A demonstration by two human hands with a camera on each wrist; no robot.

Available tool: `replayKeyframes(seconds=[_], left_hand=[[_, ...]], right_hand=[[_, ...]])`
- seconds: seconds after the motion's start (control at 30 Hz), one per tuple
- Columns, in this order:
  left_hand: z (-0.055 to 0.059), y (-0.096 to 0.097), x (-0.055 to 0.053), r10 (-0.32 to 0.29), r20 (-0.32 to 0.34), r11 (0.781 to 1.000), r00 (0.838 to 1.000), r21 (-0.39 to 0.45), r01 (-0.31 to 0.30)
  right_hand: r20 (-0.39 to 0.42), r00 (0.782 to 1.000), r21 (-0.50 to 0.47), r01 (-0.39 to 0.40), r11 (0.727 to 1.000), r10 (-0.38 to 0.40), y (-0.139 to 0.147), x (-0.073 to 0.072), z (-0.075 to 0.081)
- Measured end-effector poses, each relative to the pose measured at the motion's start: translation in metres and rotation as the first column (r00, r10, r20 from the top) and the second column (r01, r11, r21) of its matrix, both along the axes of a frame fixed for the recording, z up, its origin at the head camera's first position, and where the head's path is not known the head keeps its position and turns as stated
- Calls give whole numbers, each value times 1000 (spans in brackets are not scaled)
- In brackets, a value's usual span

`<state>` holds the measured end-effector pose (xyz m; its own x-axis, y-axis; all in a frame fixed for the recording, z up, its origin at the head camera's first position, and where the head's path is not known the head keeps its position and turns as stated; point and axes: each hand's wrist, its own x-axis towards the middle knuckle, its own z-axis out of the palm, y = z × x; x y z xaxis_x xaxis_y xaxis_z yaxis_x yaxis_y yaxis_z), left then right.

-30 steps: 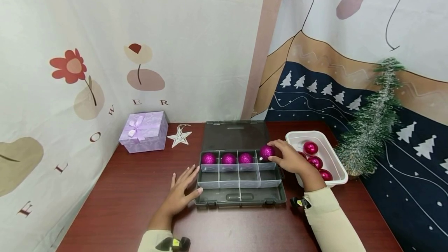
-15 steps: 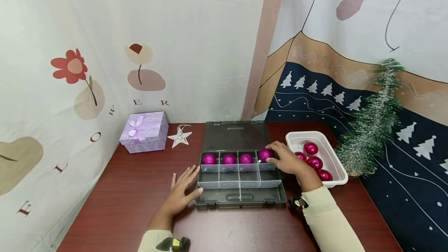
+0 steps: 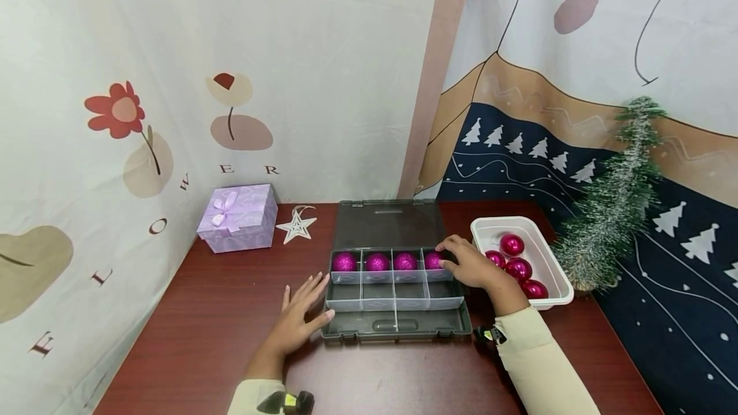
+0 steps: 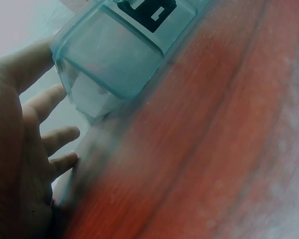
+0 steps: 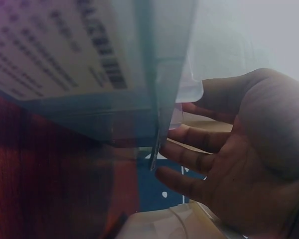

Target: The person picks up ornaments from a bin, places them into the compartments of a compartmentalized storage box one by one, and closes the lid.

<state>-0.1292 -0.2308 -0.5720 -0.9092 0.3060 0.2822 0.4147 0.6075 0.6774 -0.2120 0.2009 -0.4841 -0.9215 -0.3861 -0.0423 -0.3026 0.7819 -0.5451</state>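
A grey plastic compartment box [image 3: 398,320] lies with its lid [image 3: 389,223] folded back. Glittery magenta Christmas balls [image 3: 377,261] fill the back row, one per compartment. At the rightmost of them [image 3: 432,260], low in its compartment, my right hand [image 3: 469,262] has thumb and forefinger on the ball. The right wrist view shows that hand's fingers [image 5: 189,157] beside the box's side wall, their tips partly hidden. My left hand [image 3: 296,319] rests with spread fingers at the box's left side, touching its edge; the left wrist view has the fingers [image 4: 60,139] near the box corner.
A white tray [image 3: 556,274] with several shiny pink balls [image 3: 511,244] stands right of the box, under the right forearm. A small tinsel tree [image 3: 611,210] is behind it. A lilac gift box [image 3: 239,219] and white star [image 3: 296,226] sit at the back left.
My right hand has lowered the glittery ball into the rightmost back compartment, shifting slightly left and down. The left hand stays where it was.
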Motion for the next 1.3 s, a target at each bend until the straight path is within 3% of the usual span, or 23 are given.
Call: replayKeyframes(seconds=[0.33, 0.53, 0.77, 1.1, 1.3], left_hand=[[3, 1, 0, -1, 17, 1000, 1000, 2, 1], [0, 2, 0, -8, -2, 1000, 1000, 16, 8], [0, 0, -1, 1, 21, 1000, 1000, -21, -1], [0, -1, -1, 5, 31, 1000, 999, -25, -4], [1, -1, -1, 7, 39, 1000, 999, -26, -6]], right_hand=[[-19, 1000, -24, 0, 1000, 0, 2, 4, 4], [-131, 991, -134, -11, 991, -7, 12, 11, 9], [-248, 965, -278, 11, 961, -83, 35, 22, 12], [-262, 953, -366, 51, 929, -155, 68, 26, 12], [-233, 949, -357, 121, 926, -214, 88, 27, 10]])
